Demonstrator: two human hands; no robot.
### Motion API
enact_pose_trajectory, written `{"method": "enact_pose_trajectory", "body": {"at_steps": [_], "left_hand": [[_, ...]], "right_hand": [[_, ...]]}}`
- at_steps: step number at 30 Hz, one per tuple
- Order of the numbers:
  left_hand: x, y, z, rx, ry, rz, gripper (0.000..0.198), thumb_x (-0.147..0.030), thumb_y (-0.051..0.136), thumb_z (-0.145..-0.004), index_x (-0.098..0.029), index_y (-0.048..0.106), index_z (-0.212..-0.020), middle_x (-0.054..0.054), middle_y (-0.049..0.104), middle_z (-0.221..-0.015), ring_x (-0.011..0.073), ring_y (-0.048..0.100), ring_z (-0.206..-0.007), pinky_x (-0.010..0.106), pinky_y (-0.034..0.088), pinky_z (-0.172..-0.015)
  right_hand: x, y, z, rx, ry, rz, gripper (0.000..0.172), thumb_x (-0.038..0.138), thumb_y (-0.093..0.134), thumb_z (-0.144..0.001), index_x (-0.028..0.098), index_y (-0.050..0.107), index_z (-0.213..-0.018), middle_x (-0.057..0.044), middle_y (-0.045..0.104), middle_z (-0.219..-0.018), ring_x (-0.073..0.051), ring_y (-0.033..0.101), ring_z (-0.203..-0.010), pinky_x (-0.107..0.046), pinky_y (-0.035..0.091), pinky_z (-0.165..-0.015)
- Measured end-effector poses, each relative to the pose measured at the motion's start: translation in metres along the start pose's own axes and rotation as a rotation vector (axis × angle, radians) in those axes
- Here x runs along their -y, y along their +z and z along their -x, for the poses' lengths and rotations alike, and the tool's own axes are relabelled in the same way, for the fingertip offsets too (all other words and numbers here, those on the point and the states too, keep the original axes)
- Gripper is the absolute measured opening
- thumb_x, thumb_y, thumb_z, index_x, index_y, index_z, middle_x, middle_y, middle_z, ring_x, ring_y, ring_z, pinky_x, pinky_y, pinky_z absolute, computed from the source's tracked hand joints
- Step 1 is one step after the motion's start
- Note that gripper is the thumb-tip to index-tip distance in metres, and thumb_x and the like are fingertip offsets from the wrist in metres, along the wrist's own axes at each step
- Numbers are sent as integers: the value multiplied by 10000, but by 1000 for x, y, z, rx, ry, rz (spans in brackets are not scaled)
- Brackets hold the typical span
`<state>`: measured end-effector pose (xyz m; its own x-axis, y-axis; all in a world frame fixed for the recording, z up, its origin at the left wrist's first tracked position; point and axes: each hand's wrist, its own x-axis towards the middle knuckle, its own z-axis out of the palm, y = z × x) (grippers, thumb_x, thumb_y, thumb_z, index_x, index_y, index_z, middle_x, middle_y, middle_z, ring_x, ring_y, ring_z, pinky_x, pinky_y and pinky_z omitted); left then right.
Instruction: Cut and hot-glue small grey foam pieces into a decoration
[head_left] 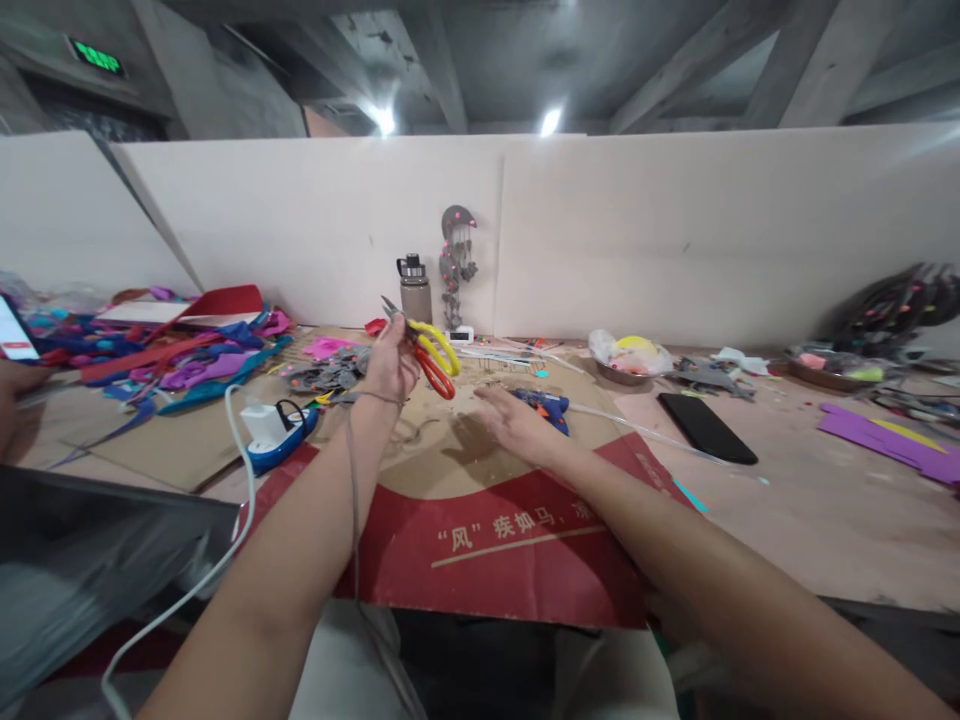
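Note:
My left hand (390,365) is raised above the cardboard sheet (480,560) and is closed round a pair of scissors (427,350) with yellow and orange handles, blades pointing up and left. My right hand (514,420) hovers open, fingers stretched out, just above the brown part of the cardboard. A blue glue gun (544,405) lies right behind my right hand. A thin grey thread hangs from my left wrist down along the forearm.
A white and blue charger block (274,435) with a white cable sits to the left. Colourful felt scraps (180,360) pile up at far left. A grey flask (415,290), a black phone (705,428), a bowl (626,362) and purple sheets (892,440) lie farther back and right. Another person's hand (15,400) shows at the left edge.

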<state>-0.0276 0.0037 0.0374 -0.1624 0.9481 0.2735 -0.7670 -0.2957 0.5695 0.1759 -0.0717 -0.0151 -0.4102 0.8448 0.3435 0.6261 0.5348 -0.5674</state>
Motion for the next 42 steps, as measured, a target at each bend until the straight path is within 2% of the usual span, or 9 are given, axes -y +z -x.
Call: {"method": "enact_pose_trajectory", "body": {"at_steps": [4,11,17,21,25,29,35,39,42], "left_hand": [[-13,-10,-11,-28,-6,38,223,-292,594,-896,-146,591,-728,12,660,-632,111,633,-564,226,519,-599],[-7,-14,-15,-156,-86,-4,176,-246,639,-865,-158,598,-718,-9,628,-598,92,578,-486,200,444,-481],[-4,-14,-15,-206,-102,-28,160,-240,623,-876,-159,590,-742,-16,606,-572,87,541,-446,197,409,-438],[-3,-16,-18,-227,-105,-41,144,-239,601,-893,-158,585,-775,-16,601,-561,82,533,-435,186,405,-434],[-1,-20,-22,-250,-95,-65,146,-271,652,-858,-162,586,-786,-4,622,-593,87,550,-448,186,406,-433],[0,-21,-23,-246,-106,-64,138,-273,609,-887,-158,604,-811,12,641,-613,88,549,-461,189,413,-444],[1,-14,-15,-247,-132,-46,132,-187,581,-894,-161,580,-765,-23,595,-544,80,520,-419,190,399,-414],[3,-13,-14,-246,-139,-53,154,-178,589,-886,-167,559,-736,-30,570,-509,81,507,-399,189,400,-404],[5,-13,-14,-218,-123,-68,147,-182,621,-863,-169,549,-736,-36,567,-509,78,508,-398,185,401,-404]], "right_hand": [[8,11,19,321,51,335,795,590,321,-933,16,296,-1483,-225,172,-1577,-312,94,-1483,-475,118,-1204],[78,-18,77,709,-366,-248,557,498,307,-987,199,463,-1430,-75,471,-1470,-170,400,-1381,-312,301,-1149],[25,-12,15,208,-101,39,659,534,307,-969,101,397,-1457,-156,361,-1525,-246,300,-1435,-435,207,-1188],[9,18,-8,339,59,295,816,606,318,-935,9,286,-1490,-232,185,-1566,-329,108,-1476,-508,145,-1190],[62,17,43,508,-198,121,881,649,432,-879,31,302,-1493,-222,169,-1570,-338,138,-1470,-482,160,-1197],[99,-13,85,819,-445,-429,488,492,401,-965,219,588,-1324,-67,596,-1350,-177,508,-1296,-307,359,-1115],[41,-17,61,268,0,59,659,506,426,-937,121,387,-1470,-172,305,-1547,-303,260,-1446,-512,196,-1183],[62,-5,82,471,-83,65,815,592,505,-871,71,357,-1479,-211,204,-1571,-344,145,-1469,-506,159,-1192],[102,-11,96,815,-407,-462,510,510,453,-936,183,613,-1294,-118,593,-1342,-202,538,-1264,-303,404,-1074]]}}
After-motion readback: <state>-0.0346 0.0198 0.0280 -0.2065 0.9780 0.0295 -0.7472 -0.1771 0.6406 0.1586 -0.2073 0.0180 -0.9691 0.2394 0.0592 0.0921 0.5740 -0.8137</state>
